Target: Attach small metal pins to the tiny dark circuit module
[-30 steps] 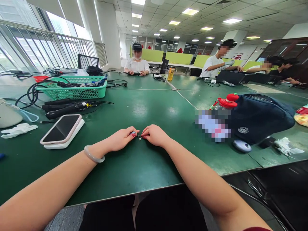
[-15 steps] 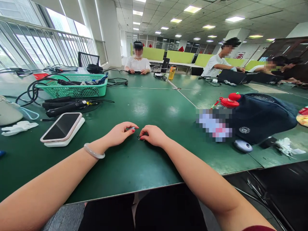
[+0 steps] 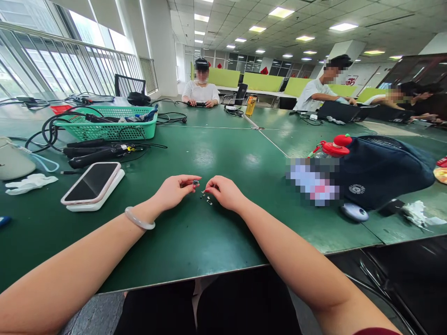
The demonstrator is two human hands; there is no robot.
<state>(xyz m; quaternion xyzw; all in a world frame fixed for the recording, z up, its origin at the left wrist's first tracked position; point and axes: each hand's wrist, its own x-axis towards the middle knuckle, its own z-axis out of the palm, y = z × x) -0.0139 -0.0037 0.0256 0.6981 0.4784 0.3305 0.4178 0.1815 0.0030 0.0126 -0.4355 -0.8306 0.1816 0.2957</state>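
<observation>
Between the thumb and fingers of my left hand (image 3: 174, 190) is a small dark-grey part (image 3: 196, 183), too small to name more closely. My right hand (image 3: 225, 191) is just to its right, its thumb and forefinger pinched together. Whatever is at those fingertips is too tiny to make out. Below the fingertips, several tiny metallic and dark pieces (image 3: 209, 201) lie on the green table (image 3: 195, 242). The two hands are close but apart, and a pale bangle (image 3: 139, 218) circles my left wrist.
To the left lie a phone (image 3: 92, 184) on a white box, black cable-like items (image 3: 94, 153), and a green basket (image 3: 108, 125). On the right are a navy bag (image 3: 387, 172), a mouse (image 3: 354, 212) and crumpled tissue (image 3: 419, 214). A person (image 3: 200, 90) sits opposite; others work at right.
My right hand has lifted slightly away from the table, uncovering the tiny pieces beneath it. My left hand has turned a little, so the part it holds shows more.
</observation>
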